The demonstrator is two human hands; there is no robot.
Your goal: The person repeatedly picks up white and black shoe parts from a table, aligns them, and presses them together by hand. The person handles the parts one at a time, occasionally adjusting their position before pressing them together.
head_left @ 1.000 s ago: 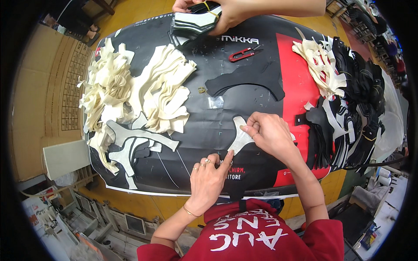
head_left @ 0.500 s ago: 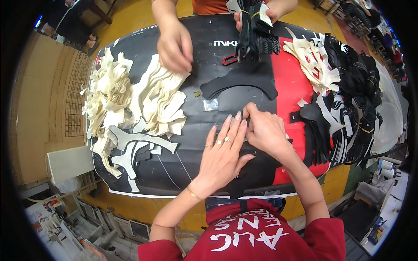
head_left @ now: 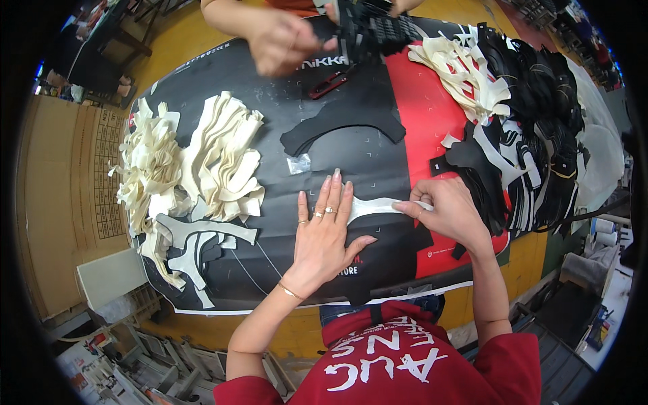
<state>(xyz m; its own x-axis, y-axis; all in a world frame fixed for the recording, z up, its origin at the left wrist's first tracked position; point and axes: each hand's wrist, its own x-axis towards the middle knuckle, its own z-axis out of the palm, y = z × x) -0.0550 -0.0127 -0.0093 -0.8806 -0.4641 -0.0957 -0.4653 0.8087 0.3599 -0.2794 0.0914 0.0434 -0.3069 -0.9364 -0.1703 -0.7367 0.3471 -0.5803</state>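
Fingers extended, my left hand (head_left: 324,229) lies flat on the dark table covering, over the left end of a pale cut fabric piece (head_left: 376,206). My right hand (head_left: 451,208) pinches the other end of this piece between thumb and fingers, at the edge of the red area. The strip stretches between both hands, its left end hidden under my left fingers. Just beyond them rests a curved stack of black cut pieces (head_left: 344,120). A small clear plastic packet (head_left: 299,164) sits beyond my left fingertips.
Cream fabric piles (head_left: 223,155) and grey-white Y-shaped pieces (head_left: 202,233) lie on the left. Black bundles (head_left: 540,88) and cream strips (head_left: 466,77) occupy the right. Across the table, a co-worker's hand (head_left: 283,44) is beside a black bundle (head_left: 378,30), near red-handled snips (head_left: 329,82).
My right hand has moved right, away from my left, and the pale piece now shows between them. The co-worker's hands and black bundle are nearer the far edge. The whole view has shifted slightly.
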